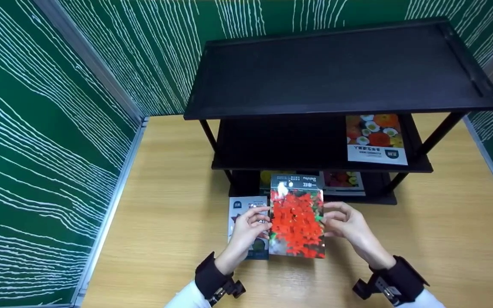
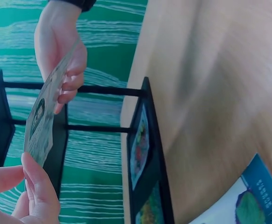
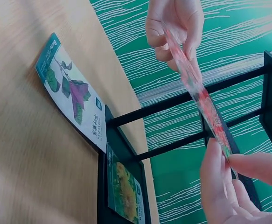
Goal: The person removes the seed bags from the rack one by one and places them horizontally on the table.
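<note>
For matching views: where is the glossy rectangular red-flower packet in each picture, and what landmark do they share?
Head: glossy rectangular red-flower packet, below and right of centre.
Left wrist: packet left of centre, nearly edge-on.
Right wrist: packet right of centre, slanting, nearly edge-on.
Shared landmark: black tiered shelf.

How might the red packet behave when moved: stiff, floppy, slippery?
The red packet looks thin edge-on, so it's probably light. It spans left hand to right hand without obvious sagging, suggesting some stiffness. Its glossy front may be slippery.
</note>
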The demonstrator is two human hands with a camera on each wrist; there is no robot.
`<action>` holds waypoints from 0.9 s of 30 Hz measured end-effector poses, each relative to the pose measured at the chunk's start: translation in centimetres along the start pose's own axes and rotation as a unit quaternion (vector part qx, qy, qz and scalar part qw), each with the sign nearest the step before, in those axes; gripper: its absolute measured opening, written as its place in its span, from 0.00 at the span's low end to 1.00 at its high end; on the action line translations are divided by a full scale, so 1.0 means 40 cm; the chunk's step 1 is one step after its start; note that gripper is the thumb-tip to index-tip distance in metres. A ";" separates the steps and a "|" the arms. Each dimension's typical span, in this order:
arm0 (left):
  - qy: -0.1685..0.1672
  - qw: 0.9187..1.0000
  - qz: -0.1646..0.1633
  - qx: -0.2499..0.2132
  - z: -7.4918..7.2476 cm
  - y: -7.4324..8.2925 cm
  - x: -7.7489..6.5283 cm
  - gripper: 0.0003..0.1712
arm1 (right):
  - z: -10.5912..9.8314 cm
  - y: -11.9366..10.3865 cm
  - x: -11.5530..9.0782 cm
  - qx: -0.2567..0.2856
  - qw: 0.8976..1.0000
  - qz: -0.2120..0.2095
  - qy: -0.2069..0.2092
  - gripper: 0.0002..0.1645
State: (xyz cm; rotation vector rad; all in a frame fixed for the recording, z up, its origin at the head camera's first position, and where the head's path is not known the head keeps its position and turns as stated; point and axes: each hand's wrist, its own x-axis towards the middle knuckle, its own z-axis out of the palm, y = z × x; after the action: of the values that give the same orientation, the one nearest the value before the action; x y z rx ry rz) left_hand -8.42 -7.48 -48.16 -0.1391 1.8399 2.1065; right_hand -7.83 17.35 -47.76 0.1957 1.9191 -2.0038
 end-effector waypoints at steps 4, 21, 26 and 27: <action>0.003 1.000 -0.010 -0.008 -0.002 -0.010 0.006 0.23 | 0.002 0.014 0.009 0.007 1.000 0.000 0.001 0.26; 0.012 1.000 -0.021 -0.006 -0.026 -0.058 0.036 0.23 | 0.015 0.078 0.058 0.037 0.999 0.019 0.009 0.27; 0.019 1.000 -0.022 0.000 -0.031 -0.069 0.040 0.22 | 0.023 0.093 0.071 0.036 0.999 0.030 0.024 0.27; 0.020 1.000 -0.023 0.004 -0.032 -0.071 0.042 0.22 | 0.024 0.096 0.074 0.036 0.999 0.031 0.025 0.27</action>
State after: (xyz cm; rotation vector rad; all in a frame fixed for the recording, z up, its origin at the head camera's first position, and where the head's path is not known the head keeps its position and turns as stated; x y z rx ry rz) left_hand -9.28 -8.13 -51.52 -0.2202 1.8485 2.0804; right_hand -9.08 15.87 -52.31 0.3229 1.8495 -2.0479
